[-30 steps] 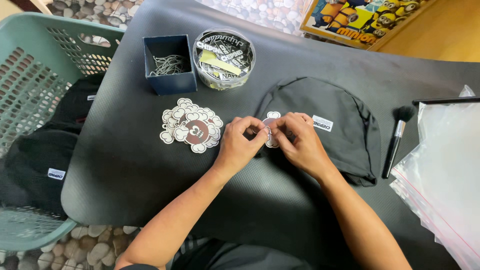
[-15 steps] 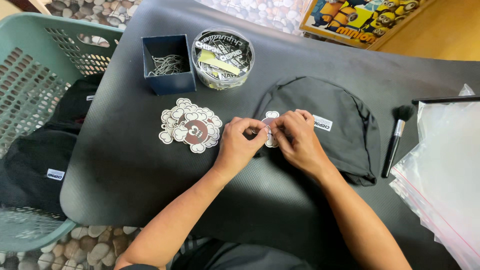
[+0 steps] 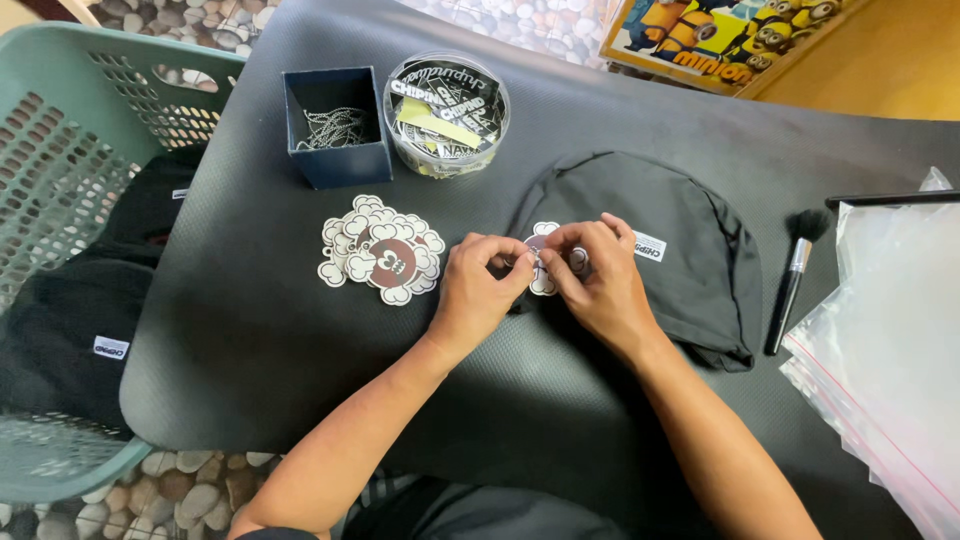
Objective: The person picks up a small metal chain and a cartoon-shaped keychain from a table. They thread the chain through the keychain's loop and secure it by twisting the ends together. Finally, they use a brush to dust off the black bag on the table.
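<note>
both hands (image 3: 480, 285) (image 3: 600, 280) with pinched grip on a cloud-shaped tag (image 3: 545, 262) over the black cap (image 3: 690, 270)

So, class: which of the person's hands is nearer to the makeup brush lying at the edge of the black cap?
The right. The right hand rests on the black cap, with the makeup brush further to its right. The left hand lies beyond it, near the pile of stickers.

This looks like a home packing spot for small merchandise, set on the floor. A dark mat (image 3: 300, 350) lies over pebble-pattern flooring (image 3: 180, 495). On it sit a pile of stickers (image 3: 380, 250), a round tub (image 3: 446, 115) of labels, a blue box (image 3: 335, 125) of chains and clear bags (image 3: 890, 330). A green laundry basket (image 3: 60, 120) holds black garments.
</note>
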